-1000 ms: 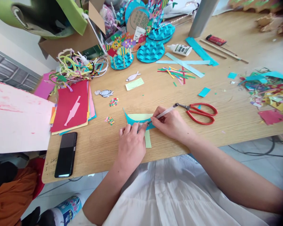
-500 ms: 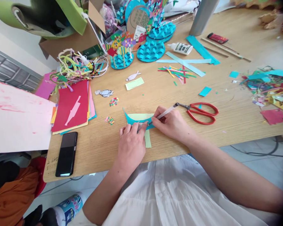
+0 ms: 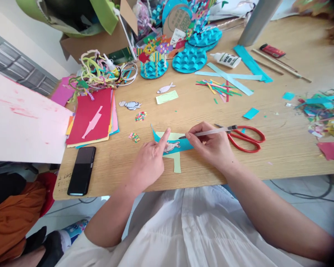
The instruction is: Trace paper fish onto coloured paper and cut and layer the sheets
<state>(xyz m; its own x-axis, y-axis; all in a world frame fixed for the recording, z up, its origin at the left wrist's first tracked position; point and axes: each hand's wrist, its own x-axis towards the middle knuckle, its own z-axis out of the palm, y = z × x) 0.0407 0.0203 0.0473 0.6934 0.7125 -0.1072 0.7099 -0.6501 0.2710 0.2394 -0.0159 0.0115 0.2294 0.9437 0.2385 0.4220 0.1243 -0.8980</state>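
My right hand (image 3: 211, 146) grips a pen (image 3: 211, 132), its tip close to the upper edge of a blue paper piece (image 3: 186, 145). On that blue paper lies a small pale fish cutout (image 3: 172, 147) with drawn outlines. My left hand (image 3: 150, 161) is at the left end of the blue paper, index finger stretched out and raised, the other fingers curled under and partly hidden. Nothing shows in it. Light green paper (image 3: 177, 165) sticks out beneath the blue piece. Red-handled scissors (image 3: 246, 139) lie just beyond my right hand.
Paper sheets (image 3: 90, 118) and a phone (image 3: 82, 170) lie at left. Two confetti piles, a fish cutout (image 3: 166, 88) and paper strips (image 3: 218, 89) lie farther back, with a glue bottle (image 3: 226, 59). Scraps (image 3: 325, 115) are heaped at right. Another person's orange clothing (image 3: 13, 218) shows lower left.
My left index finger has lifted off the fish cutout, which now shows. The pen has moved away from the fish and tilted flatter. The whole view has shifted.
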